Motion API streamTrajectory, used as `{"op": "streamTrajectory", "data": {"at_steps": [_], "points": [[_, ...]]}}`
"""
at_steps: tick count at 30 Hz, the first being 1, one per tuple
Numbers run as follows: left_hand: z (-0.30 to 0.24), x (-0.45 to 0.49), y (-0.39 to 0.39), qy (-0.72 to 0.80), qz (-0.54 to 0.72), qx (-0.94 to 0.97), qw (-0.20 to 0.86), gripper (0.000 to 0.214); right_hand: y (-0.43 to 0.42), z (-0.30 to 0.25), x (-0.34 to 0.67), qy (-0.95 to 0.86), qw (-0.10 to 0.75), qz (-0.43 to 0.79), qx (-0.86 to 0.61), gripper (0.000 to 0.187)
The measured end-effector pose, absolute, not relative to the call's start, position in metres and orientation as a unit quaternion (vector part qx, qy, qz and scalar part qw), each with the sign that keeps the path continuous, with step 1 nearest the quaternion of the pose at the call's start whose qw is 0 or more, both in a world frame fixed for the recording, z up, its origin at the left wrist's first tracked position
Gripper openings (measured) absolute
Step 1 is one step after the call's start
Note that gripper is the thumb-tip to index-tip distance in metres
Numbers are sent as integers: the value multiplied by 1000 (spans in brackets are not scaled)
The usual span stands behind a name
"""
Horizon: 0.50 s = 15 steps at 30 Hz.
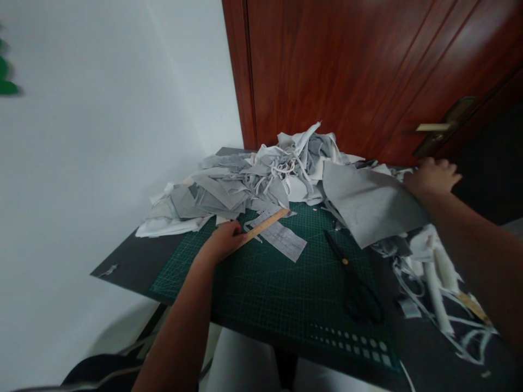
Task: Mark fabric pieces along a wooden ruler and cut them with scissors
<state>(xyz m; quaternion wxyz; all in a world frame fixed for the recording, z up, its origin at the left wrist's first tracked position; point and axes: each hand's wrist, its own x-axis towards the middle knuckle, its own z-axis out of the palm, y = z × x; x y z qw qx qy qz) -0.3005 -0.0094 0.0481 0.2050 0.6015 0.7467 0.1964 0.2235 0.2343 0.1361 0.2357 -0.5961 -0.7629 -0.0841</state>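
Note:
My left hand (223, 241) rests on the green cutting mat (286, 294) with its fingers closed on the near end of a wooden ruler (265, 224). The ruler lies across a small grey fabric strip (281, 237). My right hand (431, 177) reaches to the far right and grips the far edge of a large grey fabric sheet (368, 204), which drapes over the mat's right side. Black scissors (353, 283) lie closed on the mat between my arms.
A heap of grey and white fabric scraps (253, 182) covers the back of the dark table (126, 261). White strips and offcuts (433, 283) litter the right side. A red-brown wooden door (347, 71) with a brass handle (435, 127) stands behind; a white wall is at the left.

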Motion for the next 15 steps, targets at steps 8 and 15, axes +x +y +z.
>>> {"op": "streamTrajectory", "data": {"at_steps": [8, 15], "points": [[110, -363, 12, 848, 406, 291, -176, 19, 194, 84, 142, -805, 60, -70, -586, 75], [88, -425, 8, 912, 310, 256, -78, 70, 212, 44, 170, -799, 18, -36, -599, 74]]}}
